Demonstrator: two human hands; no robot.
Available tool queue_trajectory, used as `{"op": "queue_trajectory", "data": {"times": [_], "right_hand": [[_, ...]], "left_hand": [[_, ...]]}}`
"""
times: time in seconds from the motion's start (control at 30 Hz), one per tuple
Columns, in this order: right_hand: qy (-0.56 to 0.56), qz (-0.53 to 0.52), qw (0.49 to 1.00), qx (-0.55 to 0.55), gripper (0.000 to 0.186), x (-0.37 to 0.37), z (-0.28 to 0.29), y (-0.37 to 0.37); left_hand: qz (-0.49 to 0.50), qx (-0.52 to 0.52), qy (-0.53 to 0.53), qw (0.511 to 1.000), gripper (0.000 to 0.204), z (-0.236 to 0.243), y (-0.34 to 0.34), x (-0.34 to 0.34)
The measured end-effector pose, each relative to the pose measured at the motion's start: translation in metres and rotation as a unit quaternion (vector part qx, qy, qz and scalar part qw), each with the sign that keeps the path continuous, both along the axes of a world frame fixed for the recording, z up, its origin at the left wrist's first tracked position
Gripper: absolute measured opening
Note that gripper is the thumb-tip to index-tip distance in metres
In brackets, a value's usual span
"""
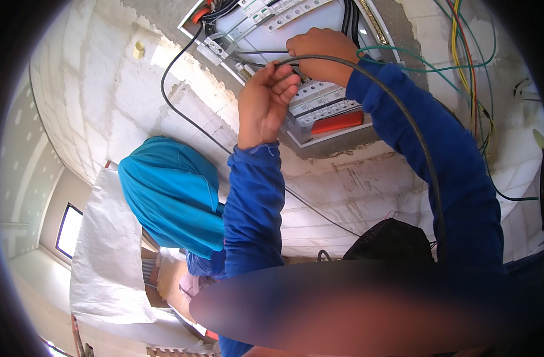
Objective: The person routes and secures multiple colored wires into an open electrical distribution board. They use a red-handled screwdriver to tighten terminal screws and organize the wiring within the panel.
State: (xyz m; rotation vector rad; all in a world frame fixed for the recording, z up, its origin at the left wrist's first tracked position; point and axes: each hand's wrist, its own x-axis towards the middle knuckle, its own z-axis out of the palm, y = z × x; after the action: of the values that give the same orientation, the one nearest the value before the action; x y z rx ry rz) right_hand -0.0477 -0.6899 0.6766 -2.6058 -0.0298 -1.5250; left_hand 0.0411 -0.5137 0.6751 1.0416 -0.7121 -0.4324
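A thick black cable (pixel 403 107) arcs up along my right sleeve and over my right wrist to the fingertips of my left hand (pixel 267 104). That hand has its palm turned up, with thumb and forefinger closed on the cable. My right hand (pixel 325 55) is curled inside the open electrical panel box (pixel 248 41); its fingertips are hidden, so what it grips does not show. Rows of white circuit breakers (pixel 322 102) sit below the right hand, with another breaker row (pixel 266 12) above. A red flat object (pixel 337 122) lies at the box's lower edge.
Green, yellow and red wires (pixel 467 71) hang to the right of the box. A thin black cable (pixel 174 101) runs down the block wall (pixel 111 77). Blue cloth (pixel 171 190) and a white sheet (pixel 105 250) hang at left. A black bag-like object (pixel 391 241) is below.
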Motion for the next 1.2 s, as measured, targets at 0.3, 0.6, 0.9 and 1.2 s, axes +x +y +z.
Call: {"op": "queue_trajectory", "data": {"times": [0.3,0.6,0.9,1.2], "right_hand": [[-0.005,0.004,1.000,-0.029,0.015,0.002,0.000,-0.012],[0.019,0.027,0.999,-0.002,0.019,0.015,0.008,0.007],[0.004,0.052,0.999,-0.010,0.020,0.015,0.005,-0.016],[-0.012,0.050,0.998,0.029,0.019,0.023,0.003,-0.022]], "left_hand": [[0.030,0.019,-0.002,0.999,0.016,0.003,0.005,0.000],[0.018,0.025,0.005,1.000,0.022,0.007,0.003,0.000],[-0.024,0.025,-0.017,0.999,0.025,0.005,0.001,0.003],[-0.054,0.006,-0.024,0.998,0.028,0.000,-0.002,-0.007]]}}
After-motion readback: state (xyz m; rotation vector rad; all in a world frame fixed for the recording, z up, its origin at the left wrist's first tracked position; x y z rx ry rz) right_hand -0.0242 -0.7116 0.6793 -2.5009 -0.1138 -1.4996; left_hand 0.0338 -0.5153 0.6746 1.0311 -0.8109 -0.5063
